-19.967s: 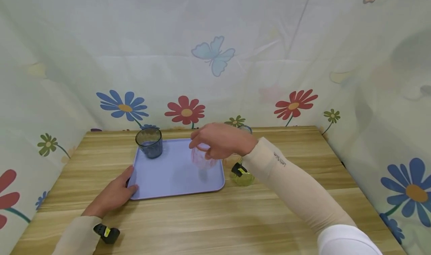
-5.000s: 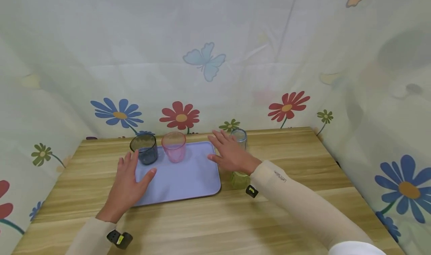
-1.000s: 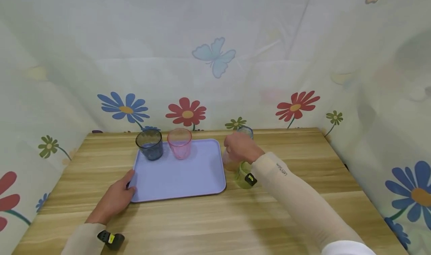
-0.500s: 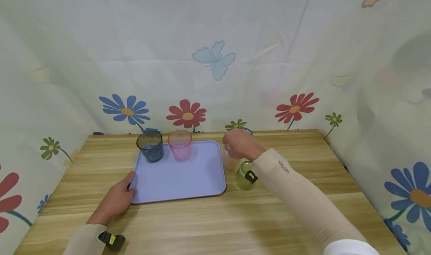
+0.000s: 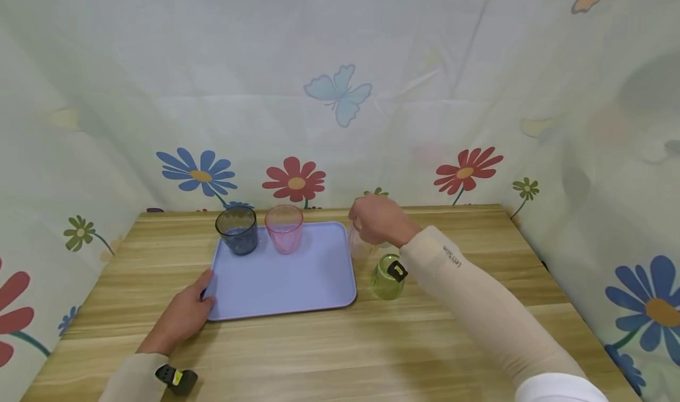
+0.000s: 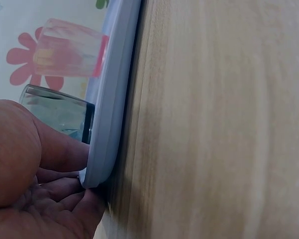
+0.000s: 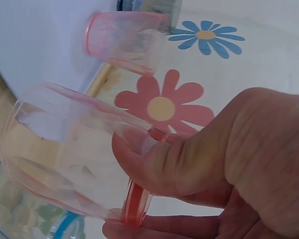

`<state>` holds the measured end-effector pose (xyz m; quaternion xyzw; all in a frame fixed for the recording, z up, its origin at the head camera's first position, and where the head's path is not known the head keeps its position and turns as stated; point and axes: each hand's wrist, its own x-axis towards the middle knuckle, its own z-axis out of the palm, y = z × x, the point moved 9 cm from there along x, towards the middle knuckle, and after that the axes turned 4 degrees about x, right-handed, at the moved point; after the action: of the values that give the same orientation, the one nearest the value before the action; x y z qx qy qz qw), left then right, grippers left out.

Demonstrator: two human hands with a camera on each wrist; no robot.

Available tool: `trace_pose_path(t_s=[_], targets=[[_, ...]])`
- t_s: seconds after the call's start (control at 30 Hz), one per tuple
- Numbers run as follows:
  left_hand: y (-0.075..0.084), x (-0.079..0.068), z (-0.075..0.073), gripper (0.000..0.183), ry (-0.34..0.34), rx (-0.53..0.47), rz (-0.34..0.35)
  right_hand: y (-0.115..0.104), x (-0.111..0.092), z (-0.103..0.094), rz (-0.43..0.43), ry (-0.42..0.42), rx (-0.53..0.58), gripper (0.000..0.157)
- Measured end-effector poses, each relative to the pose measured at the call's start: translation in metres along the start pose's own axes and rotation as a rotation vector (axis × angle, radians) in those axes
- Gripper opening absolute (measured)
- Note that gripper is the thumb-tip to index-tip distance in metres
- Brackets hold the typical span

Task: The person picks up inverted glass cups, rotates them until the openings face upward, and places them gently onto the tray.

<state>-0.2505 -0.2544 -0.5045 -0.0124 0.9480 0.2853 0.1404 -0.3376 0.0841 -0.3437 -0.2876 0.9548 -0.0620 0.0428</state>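
Observation:
My left hand [image 5: 183,313] pinches the near left corner of the lavender tray [image 5: 281,287], thumb on top and fingers below, as the left wrist view shows. My right hand [image 5: 382,219], just right of the tray, grips a clear, pale pink cup [image 7: 74,134] near its thick, red-tinted end. That end is uppermost. In the head view the hand covers most of this cup; whether it touches the table I cannot tell. A smoky grey cup [image 5: 239,239] and a pink cup [image 5: 285,237] stand at the tray's back left, mouths up.
A green cup [image 5: 383,285] stands on the wooden table [image 5: 297,355], right of the tray and under my right wrist. A cup with a blue edge [image 7: 69,226] shows partly in the right wrist view. Flower-printed cloth [image 5: 239,124] hangs behind the table.
Twenty seconds ago the right hand held the pink cup over the tray; now it stands there. Both hands were open five seconds ago. Lately the right hand has risen slightly with the clear cup.

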Motion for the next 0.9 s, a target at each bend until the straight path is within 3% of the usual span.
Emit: trace_pose_path(t_s=[0.13, 0.4, 0.9], targets=[[0.001, 0.002, -0.001, 0.068, 0.001, -0.004, -0.002, -0.001, -0.002, -0.009, 0.01, 0.003, 0.0, 0.032], [0.003, 0.002, -0.001, 0.069, 0.01, -0.008, 0.013, -0.009, -0.005, -0.026, -0.047, 0.055, 0.003, 0.035], [0.003, 0.001, 0.0, 0.07, 0.013, -0.002, 0.029, -0.016, -0.007, -0.043, -0.075, 0.05, -0.011, 0.035]])
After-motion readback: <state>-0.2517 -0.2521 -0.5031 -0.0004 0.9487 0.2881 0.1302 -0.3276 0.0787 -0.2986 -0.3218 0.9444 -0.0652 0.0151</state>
